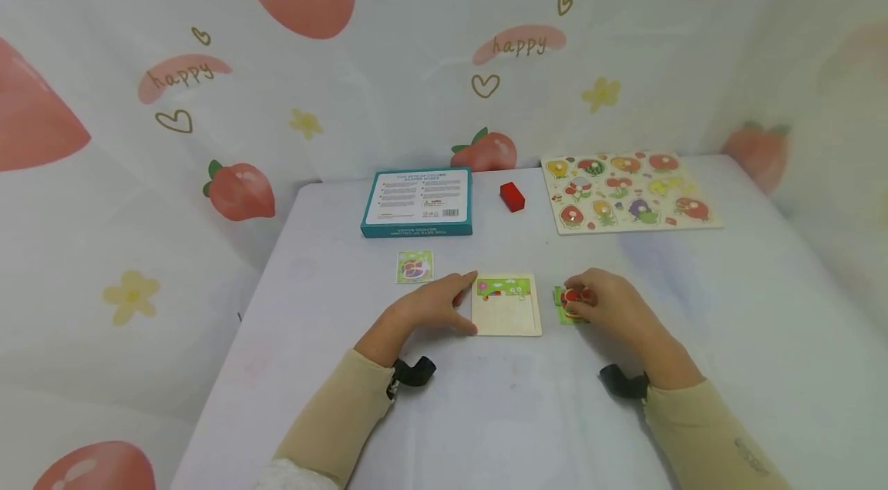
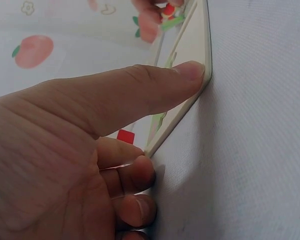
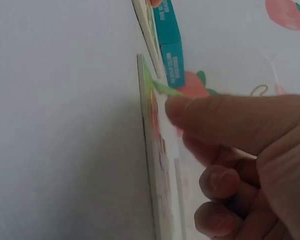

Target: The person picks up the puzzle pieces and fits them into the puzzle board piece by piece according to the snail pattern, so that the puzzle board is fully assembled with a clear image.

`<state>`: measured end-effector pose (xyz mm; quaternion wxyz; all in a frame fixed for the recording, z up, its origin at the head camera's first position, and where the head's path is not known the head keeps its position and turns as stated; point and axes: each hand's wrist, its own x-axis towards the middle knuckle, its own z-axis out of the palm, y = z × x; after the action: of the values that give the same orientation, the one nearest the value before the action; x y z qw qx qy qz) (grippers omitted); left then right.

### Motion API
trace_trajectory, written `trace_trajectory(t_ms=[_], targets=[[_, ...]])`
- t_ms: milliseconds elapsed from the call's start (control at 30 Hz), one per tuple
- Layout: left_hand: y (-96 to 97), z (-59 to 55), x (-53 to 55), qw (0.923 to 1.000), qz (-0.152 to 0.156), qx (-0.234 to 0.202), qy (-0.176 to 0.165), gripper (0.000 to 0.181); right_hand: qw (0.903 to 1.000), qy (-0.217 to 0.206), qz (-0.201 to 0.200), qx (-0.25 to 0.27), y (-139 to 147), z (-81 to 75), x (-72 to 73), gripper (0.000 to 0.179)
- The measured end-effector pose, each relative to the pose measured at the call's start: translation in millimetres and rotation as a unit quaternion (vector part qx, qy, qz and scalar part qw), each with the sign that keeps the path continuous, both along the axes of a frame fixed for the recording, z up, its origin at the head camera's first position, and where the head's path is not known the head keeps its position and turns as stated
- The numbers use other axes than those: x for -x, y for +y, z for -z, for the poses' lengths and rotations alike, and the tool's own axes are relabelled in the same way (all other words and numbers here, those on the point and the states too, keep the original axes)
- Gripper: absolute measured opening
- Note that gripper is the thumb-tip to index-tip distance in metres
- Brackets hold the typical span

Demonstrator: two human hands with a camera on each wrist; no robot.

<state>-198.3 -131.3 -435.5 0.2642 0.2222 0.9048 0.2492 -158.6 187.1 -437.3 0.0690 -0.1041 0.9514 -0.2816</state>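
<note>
A square wooden puzzle board point(image 1: 506, 318) lies on the table, with a green picture strip point(image 1: 509, 287) along its far side and bare wood nearer. My left hand point(image 1: 432, 302) holds the board's left side, thumb point(image 2: 190, 71) at the near corner and index finger at the far one. Right of the board, my right hand point(image 1: 613, 305) pinches a small puzzle piece point(image 1: 573, 296) with red on it between thumb and forefinger. Beneath it lies another green-edged piece point(image 1: 570, 320), partly covered by the hand. The pieces' full pictures are hidden.
A small picture card point(image 1: 415, 267) lies left of the board. Farther back are a teal-edged box point(image 1: 416, 203), a red block point(image 1: 512, 196) and a fruit knob puzzle point(image 1: 624, 193). A printed cloth hangs behind the table.
</note>
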Motion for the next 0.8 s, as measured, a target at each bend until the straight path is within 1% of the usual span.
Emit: trace_trajectory(t_ms=[200,267,400,500,600,667,800], targets=[[-0.7,-0.7,0.0,1.0000,-0.003,-0.003,0.000,0.101,0.9985,0.052,0.005,0.018,3.7,-14.8,-6.6,0.037],[-0.6,-0.8,-0.8,1.0000,-0.002,-0.005,-0.002,0.101,0.9976,0.064,0.003,0.027,5.3,-23.7,-8.9,0.036],[-0.7,-0.6,-2.3,1.0000,-0.002,-0.004,-0.002,0.100,0.9946,0.098,-0.014,0.031,7.4,-44.9,-11.3,0.035],[-1.0,-0.3,-2.6,1.0000,-0.004,-0.005,0.000,0.101,0.9900,0.135,-0.034,0.022,9.5,-61.1,-10.9,0.034],[-1.2,0.2,-2.5,1.0000,-0.002,-0.004,0.004,0.101,0.9842,0.169,-0.047,0.023,11.7,-76.4,-11.6,0.034],[-1.0,0.3,-2.5,1.0000,0.000,-0.004,0.005,0.101,0.9799,0.190,-0.052,0.033,12.5,-85.6,-12.8,0.033],[-0.6,0.3,-1.7,1.0000,0.000,-0.001,0.004,0.101,0.9720,0.223,-0.049,0.056,11.3,-101.5,-16.6,0.029]])
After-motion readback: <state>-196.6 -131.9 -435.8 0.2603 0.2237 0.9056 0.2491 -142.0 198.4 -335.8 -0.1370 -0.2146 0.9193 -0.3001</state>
